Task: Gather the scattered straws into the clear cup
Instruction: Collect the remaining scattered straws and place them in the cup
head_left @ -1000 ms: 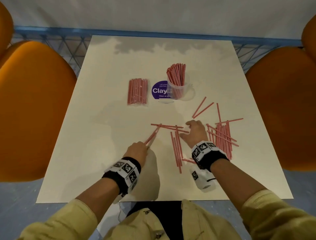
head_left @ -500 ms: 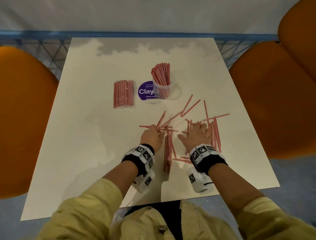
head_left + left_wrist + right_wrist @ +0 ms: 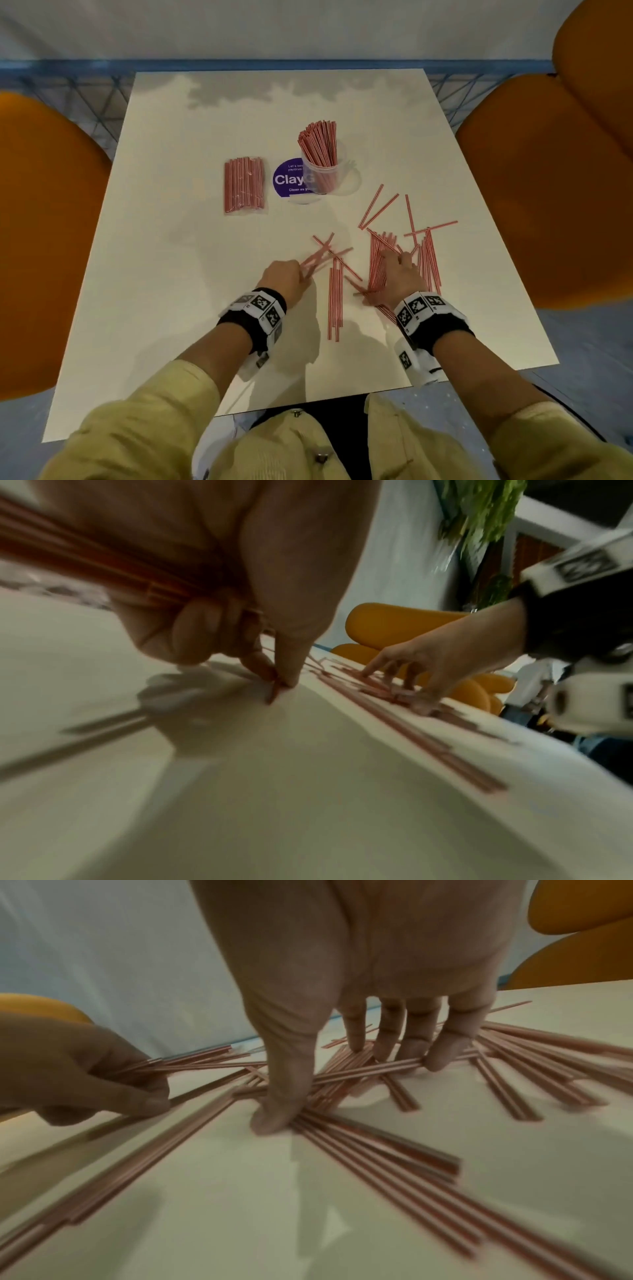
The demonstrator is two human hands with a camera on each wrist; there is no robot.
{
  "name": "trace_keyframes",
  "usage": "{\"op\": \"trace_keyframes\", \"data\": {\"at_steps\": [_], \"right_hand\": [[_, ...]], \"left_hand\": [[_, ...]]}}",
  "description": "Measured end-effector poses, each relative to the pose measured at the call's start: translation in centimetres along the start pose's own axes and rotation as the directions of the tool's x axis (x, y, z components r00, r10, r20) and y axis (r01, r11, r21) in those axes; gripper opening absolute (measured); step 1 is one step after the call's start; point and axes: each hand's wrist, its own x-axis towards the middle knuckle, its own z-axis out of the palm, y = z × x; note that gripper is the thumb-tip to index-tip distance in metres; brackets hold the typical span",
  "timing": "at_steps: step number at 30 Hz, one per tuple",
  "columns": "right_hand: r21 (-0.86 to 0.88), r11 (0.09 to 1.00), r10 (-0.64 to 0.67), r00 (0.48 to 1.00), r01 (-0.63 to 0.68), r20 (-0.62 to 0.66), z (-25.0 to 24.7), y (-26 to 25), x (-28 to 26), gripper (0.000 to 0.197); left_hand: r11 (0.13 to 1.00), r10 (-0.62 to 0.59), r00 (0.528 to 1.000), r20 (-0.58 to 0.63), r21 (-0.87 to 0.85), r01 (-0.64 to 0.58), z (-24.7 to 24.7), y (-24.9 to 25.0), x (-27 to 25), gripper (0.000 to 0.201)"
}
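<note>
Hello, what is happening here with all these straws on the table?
A person is gathering loose red straws from a white table. The left hand grips a small bunch of straws. The right hand presses spread fingers on the pile to rake it together. Many still lie scattered. The clear cup, farther back, already holds many straws, and a wrapped pack lies to its left.

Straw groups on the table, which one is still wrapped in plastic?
The flat packet of straws left of the purple sticker; the others stand in the clear cup or lie loose.
</note>
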Motion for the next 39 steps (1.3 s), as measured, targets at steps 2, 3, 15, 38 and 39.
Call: {"op": "trace_keyframes", "data": {"at_steps": [2, 3, 15, 38, 39], "right_hand": [[0.085, 0.996, -0.035, 0.999, 0.038, -0.034, 0.4, -0.7, 0.0, 0.102], [0.114, 0.992, -0.050, 0.997, 0.056, -0.058, 0.6, -1.1, 0.0, 0.098], [0.353, 0.934, 0.137, 0.967, -0.054, -0.214, 1.0, -3.0, -0.4, 0.079], [0.822, 0.570, 0.013, 1.000, -0.016, 0.010, 1.8, -4.7, 0.4, 0.029], [0.863, 0.505, -0.006, 0.999, -0.027, 0.035, 1.7, -4.7, 0.3, 0.029]], "left_hand": [[0.997, -0.020, 0.999, 0.029, -0.080, 0.022, 0.8, 1.1, -0.9, 0.041], [0.989, -0.049, 0.998, 0.025, -0.138, 0.052, 1.0, 1.6, -1.0, 0.044], [0.973, -0.088, 0.996, -0.011, -0.216, 0.084, 2.7, 5.1, 0.0, 0.044], [0.852, -0.106, 0.989, 0.107, -0.503, 0.146, 1.2, 5.8, 1.3, 0.055], [0.841, -0.099, 0.991, 0.089, -0.525, 0.131, 1.1, 5.5, 1.3, 0.054]]}}
